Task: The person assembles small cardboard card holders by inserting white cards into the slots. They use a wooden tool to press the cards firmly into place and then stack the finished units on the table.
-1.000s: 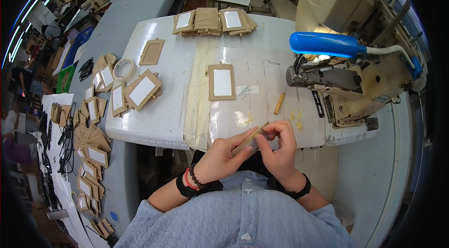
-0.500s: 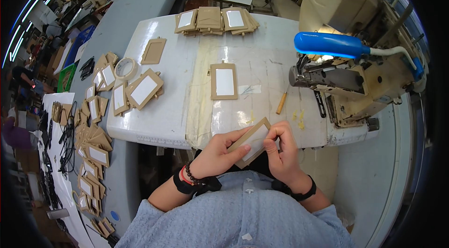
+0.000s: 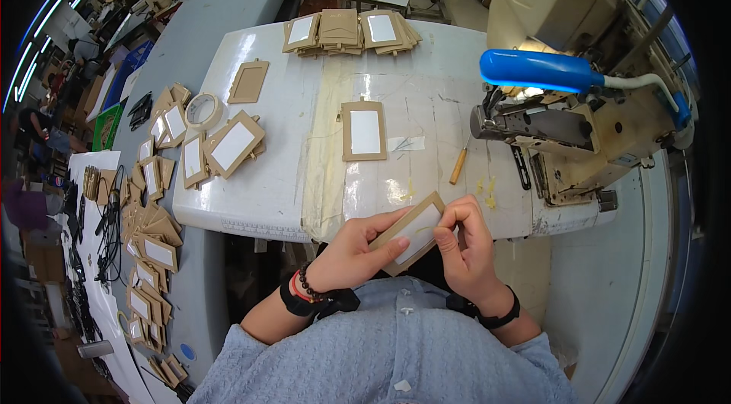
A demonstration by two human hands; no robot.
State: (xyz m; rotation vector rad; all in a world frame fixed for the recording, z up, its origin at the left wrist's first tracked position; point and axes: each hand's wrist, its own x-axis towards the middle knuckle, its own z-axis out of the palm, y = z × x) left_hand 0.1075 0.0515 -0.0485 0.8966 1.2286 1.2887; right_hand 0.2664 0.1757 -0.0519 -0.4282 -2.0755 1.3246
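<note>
Beige holder (image 3: 418, 234) has tipped face-up since a second ago, lower-centre frame. Left hand (image 3: 349, 253) clamps it, thumb on top; right hand's (image 3: 468, 253) fingertips pinched together at its edge, hold unclear. Hard tug could crease it.

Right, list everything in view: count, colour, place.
Table: one, white, centre
Held holder: one, tan with white panel, near edge
Lone holder: one, tan with white panel, mid-table
Frame: one, tan, back left of table
Stacked holders: several, tan, far edge
Tape roll: one, whitish, left side
Tape-side holders: several, tan, left side
Slim tool: one, orange handle, right of centre
Sewing machine: one, beige, right
Padded handle: one, blue, beside machine
Bench: one, grey, left
Bench holders: many, tan, left
Wristbands: two, black, both wrists
Shirt: one, light blue, bottom
Left hand: one, bare, gripping held holder
Right hand: one, bare, at holder's right edge
</note>
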